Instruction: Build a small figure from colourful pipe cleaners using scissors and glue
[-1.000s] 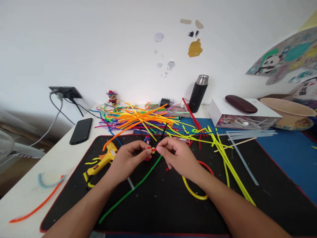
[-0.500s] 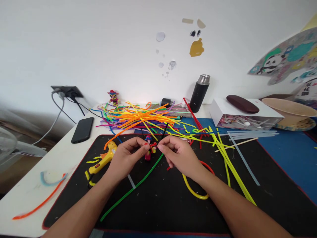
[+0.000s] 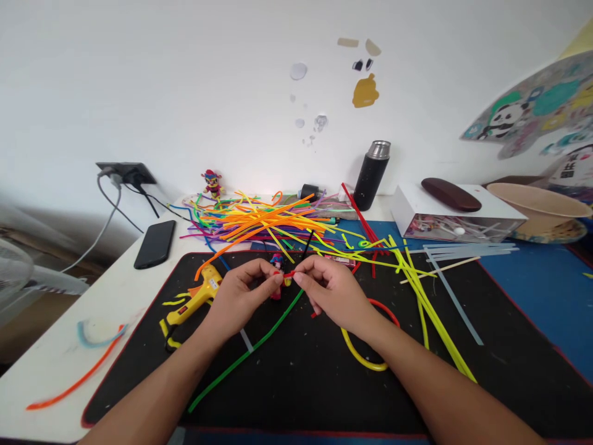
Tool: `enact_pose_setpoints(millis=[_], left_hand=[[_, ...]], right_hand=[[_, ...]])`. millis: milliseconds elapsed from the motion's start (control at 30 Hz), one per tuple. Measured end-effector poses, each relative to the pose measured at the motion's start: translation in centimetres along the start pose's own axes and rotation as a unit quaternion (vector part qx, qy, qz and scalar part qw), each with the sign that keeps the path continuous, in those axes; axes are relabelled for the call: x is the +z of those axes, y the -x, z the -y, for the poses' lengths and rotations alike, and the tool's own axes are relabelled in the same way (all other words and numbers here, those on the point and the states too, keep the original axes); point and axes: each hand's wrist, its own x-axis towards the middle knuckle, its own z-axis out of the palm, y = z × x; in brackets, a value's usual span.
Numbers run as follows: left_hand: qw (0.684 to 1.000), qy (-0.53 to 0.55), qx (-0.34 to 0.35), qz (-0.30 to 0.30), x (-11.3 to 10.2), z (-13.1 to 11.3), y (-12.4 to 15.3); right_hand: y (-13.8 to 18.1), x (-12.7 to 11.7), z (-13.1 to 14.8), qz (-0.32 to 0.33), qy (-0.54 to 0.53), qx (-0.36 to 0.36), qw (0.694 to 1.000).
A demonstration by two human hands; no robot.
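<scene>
The left hand and right hand pinch a short, thin red strip between them, each grip closed; a yellow, pistol-shaped glue gun lies to the left.

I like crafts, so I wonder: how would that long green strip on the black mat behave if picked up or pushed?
The green strip is probably light, being so thin. It likely bends easily, as it lies in a gentle curve. Pushed, that curve may make it slide rather than roll on the black mat.
</scene>
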Motion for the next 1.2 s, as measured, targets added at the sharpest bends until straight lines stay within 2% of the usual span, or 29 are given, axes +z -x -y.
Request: enact_pose_setpoints(millis=[500,667,967,1100,1200], left_hand=[[0.999,-0.033,0.006,-0.001,0.0,0.2,0.2],[1.0,-0.028,0.003,0.002,0.0,0.2,0.2],[0.999,-0.029,0.002,0.019,-0.1,0.9,0.1],[0.995,-0.084,0.043,0.028,-0.4,0.4,0.2],[0.978,-0.171,0.119,0.035,-0.9,-0.1,0.2]], right_hand=[[0.1,0.0,0.2,0.0,0.013,-0.014,1.0],[0.3,0.0,0.4,-0.017,0.073,-0.038,0.996],[0.4,0.1,-0.1,-0.02,0.091,-0.093,0.991],[0.5,0.1,0.1,-0.026,0.134,-0.102,0.985],[0.6,0.1,0.4,-0.016,0.177,-0.102,0.979]])
